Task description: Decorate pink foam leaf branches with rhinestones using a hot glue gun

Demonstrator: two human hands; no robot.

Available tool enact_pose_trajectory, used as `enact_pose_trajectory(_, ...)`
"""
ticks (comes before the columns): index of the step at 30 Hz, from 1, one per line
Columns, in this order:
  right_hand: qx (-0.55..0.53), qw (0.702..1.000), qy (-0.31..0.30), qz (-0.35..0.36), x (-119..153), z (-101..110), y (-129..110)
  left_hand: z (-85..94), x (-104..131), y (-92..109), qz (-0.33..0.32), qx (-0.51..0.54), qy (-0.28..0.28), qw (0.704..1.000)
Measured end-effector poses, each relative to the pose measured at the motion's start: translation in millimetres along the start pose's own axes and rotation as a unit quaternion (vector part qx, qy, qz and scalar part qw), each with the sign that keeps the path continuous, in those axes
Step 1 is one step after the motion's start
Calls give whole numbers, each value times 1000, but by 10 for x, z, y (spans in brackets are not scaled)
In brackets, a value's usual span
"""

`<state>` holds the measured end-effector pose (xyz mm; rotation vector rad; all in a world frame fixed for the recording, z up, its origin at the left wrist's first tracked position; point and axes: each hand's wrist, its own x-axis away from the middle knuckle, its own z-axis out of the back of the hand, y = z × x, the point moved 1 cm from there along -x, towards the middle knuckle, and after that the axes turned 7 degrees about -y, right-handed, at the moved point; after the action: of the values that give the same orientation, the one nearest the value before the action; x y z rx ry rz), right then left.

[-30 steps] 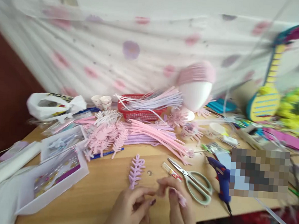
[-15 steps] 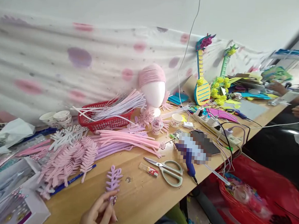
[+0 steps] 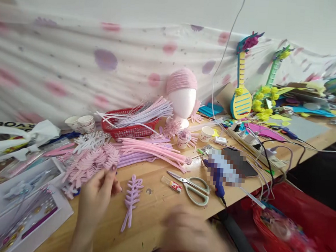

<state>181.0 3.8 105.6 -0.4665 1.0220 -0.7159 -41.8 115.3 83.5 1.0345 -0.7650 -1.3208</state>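
A purple pipe-cleaner leaf sprig (image 3: 132, 198) lies on the wooden table (image 3: 146, 228), touched by neither hand. To its left, my left hand (image 3: 102, 186) is raised at the edge of the pink pipe-cleaner sprigs (image 3: 89, 164). Its fingers are pressed together; what they hold, if anything, is hidden. At the lower middle right, my right hand (image 3: 189, 235) is smeared by motion, below the scissors (image 3: 192, 187) and the small glue tube (image 3: 172, 183). Pink pipe cleaners (image 3: 151, 150) lie behind the sprig.
A red basket (image 3: 127, 131) holds white pipe cleaners. Behind stands a foam head (image 3: 183, 100). Paper cups (image 3: 206, 133), a glue gun (image 3: 218, 179), a blurred-out phone (image 3: 225, 166) and a power strip (image 3: 255, 147) are to the right. White boxes (image 3: 61, 210) sit at the left.
My left hand has let go of the purple sprig, which lies on the table, and moved up and left. My right hand has come into view. The camera has turned left.
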Motion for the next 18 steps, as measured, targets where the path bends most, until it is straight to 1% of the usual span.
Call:
enact_pose_trajectory(1, -15, 995, -60, 74, -108, -319, 25, 24, -121, 83, -21, -31, 33, 999)
enact_pose_trajectory(2, -25, 984, -110, 138, -199, -627, 54, 47, -256, 144, -31, -66, 65, 995)
enact_pose_trajectory(3, -29, 973, -144, 180, -267, -905, 83, 70, -400, 184, -30, -83, 95, 992)
enact_pose_trajectory(4, -17, 968, -157, 193, -314, -1138, 109, 90, -545, 203, -27, -95, 119, 988)
enact_pose_trajectory(5, 6, 972, -148, 182, -339, -1315, 127, 107, -684, 205, -17, -110, 142, 984)
enact_pose_trajectory(6, 31, 972, -152, 175, -347, -1444, 130, 119, -811, 193, -3, -125, 163, 979)
enact_pose_trajectory(8, 77, 979, -144, 124, -336, -1565, 109, 124, -1012, 142, 26, -159, 188, 969)
enact_pose_trajectory(10, 118, 981, -139, 66, -321, -1578, 65, 106, -1142, 76, 53, -185, 190, 963)
enact_pose_trajectory(12, 151, 979, -132, 32, -324, -1557, 21, 78, -1221, 13, 76, -203, 178, 960)
enact_pose_trajectory(14, 170, 977, -128, 26, -349, -1536, -4, 57, -1274, -35, 94, -217, 169, 957)
enact_pose_trajectory(18, 169, 975, -139, 28, -431, -1505, 3, 60, -1359, -86, 118, -241, 159, 950)
